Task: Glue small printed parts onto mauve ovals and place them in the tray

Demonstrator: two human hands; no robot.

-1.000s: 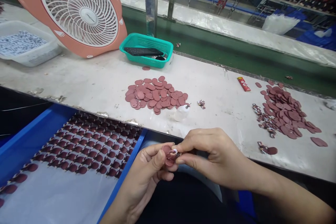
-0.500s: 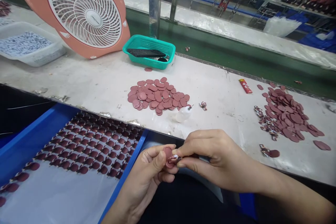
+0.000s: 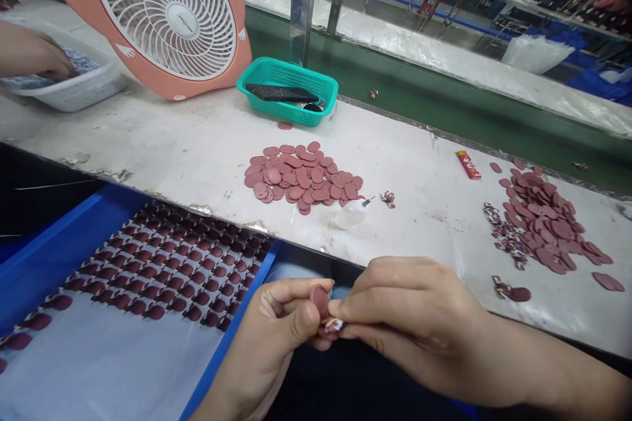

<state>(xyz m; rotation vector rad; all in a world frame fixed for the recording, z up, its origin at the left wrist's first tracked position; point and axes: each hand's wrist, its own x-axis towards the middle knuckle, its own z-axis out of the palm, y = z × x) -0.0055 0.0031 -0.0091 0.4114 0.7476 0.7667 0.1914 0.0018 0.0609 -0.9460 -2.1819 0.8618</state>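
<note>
My left hand (image 3: 276,329) pinches a dark red oval piece (image 3: 320,299) between thumb and fingers, just below the table's front edge. Pressed against it, my right hand (image 3: 409,322) pinches a small patterned bit (image 3: 334,324) at the piece's lower edge. Both hands are closed and touch each other. A heap of the same red ovals (image 3: 303,177) lies on the table beyond them, with a small clear glue bottle (image 3: 351,214) on its side near the heap.
A blue tray (image 3: 54,256) at lower left holds rows of finished red pieces (image 3: 168,270). A second red heap (image 3: 548,223) sits at right, by a red lighter (image 3: 467,164). Behind stand a green basket (image 3: 289,89), an orange fan (image 3: 162,13) and a white bin (image 3: 74,89) with another person's hand (image 3: 34,56) in it.
My hands have sunk slightly in view and the red oval now stands more upright. Another person's hand has come into the white bin at far left.
</note>
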